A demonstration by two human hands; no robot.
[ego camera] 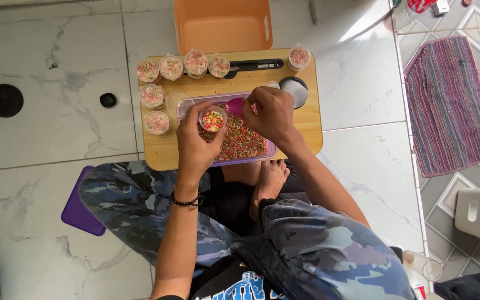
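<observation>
The person sits cross-legged on the marble-tiled floor (51, 66) with a small wooden desk (306, 125) set over the lap. The left hand (195, 141) is wrapped around a small clear cup (213, 118) filled with coloured sprinkles, holding it upright over the near left part of a clear rectangular tub (270, 149) of the same sprinkles, which sits in the middle of the desk. The right hand (273, 114) is pinched on a small pink scoop (235, 105) whose bowl lies just right of the cup's rim, above the tub. The two hands are close together, nearly touching.

Four filled cups (183, 65) stand in a row along the far edge of the desk, two more filled cups (154, 108) sit down its left side, and a lone filled cup (299, 57) stands at the far right corner. A round lid (295, 89) lies just right of the right hand, and a black bar (256, 65) runs along the far edge between the row and the lone cup. An orange bin (223, 25) rests on the floor beyond the desk. A purple lid (79, 214) lies on the floor by the left knee, and a striped rug (451, 105) lies far right.
</observation>
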